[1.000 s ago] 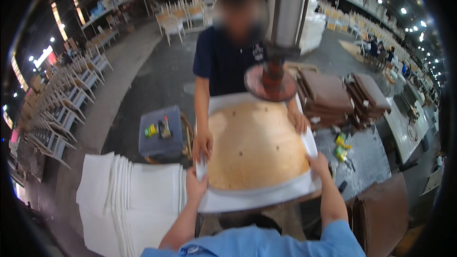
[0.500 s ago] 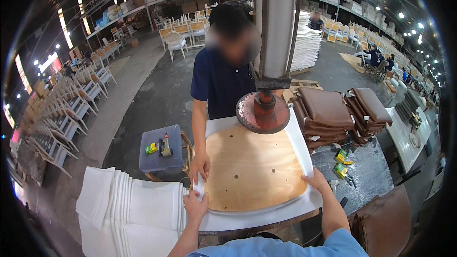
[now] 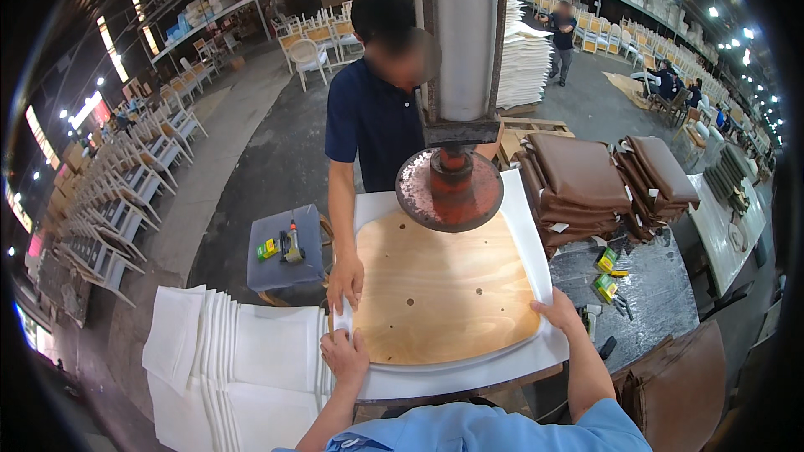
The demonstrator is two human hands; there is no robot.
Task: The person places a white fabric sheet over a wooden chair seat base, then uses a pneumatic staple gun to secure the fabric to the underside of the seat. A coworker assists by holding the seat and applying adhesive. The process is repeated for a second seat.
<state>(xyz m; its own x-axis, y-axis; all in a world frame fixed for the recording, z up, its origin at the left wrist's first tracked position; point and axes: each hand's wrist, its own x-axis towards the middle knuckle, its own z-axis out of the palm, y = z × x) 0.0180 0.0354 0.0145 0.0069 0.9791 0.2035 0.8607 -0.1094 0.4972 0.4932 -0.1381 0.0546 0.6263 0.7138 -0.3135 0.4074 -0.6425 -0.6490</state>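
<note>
A wooden seat board [image 3: 452, 285] with several drilled holes lies on a larger white foam pad [image 3: 469, 379] in front of me. My left hand [image 3: 345, 355] is closed on the pad's folded-up near-left edge, fingertips by the board's side. At the right edge, my right hand [image 3: 559, 315] grips the pad, thumb on top against the board's corner; its other fingers are largely hidden. Opposite me, a co-worker in a dark blue shirt has one hand [image 3: 345, 280] pressing the pad's left edge, just beyond my left hand. Over the board's far part hangs a round press plate [image 3: 450, 192].
Stacked white foam sheets [image 3: 276, 343] stand at left, before a blue-grey padded stool [image 3: 310, 261] bearing a tool. Right are brown seat covers [image 3: 578, 180] and a dark table [image 3: 662, 293] with small boxes. The press column [image 3: 461, 42] blocks part of the far view.
The view has shifted slightly, so the press appears further left. My left fingers have moved further over the pad's edge. The right hand keeps its hold. A person in the background now stands in fuller view.
</note>
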